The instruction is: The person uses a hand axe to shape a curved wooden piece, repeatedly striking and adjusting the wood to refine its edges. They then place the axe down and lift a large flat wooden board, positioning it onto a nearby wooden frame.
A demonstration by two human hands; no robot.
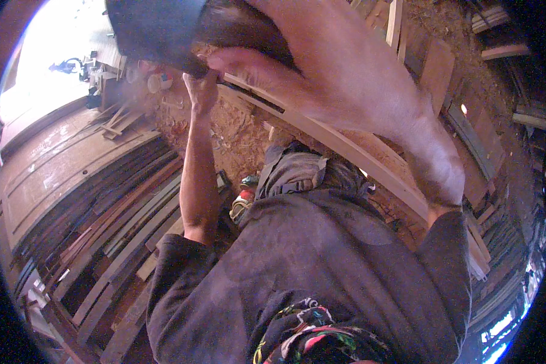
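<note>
My left arm reaches up and away, and my left hand (201, 91) is closed at its far end. What its fingers grip is hidden behind a dark grey, smooth-sided object (155, 30) close to the camera. Beside that hand is the far end of a long pale wooden beam (346, 148), which slants down to the right beneath my right arm. Large and blurred, my right hand (249, 67) is raised close to the camera next to the dark object. Its fingers are mostly cut off or in shadow, so their hold cannot be made out.
Long boards (121, 242) lie stacked at the left, beside a panelled wooden door (54, 176). More planks (437, 67) lie at the right. Brown dirt ground (236, 136) shows in the middle. A white bucket (159, 82) stands at the far left.
</note>
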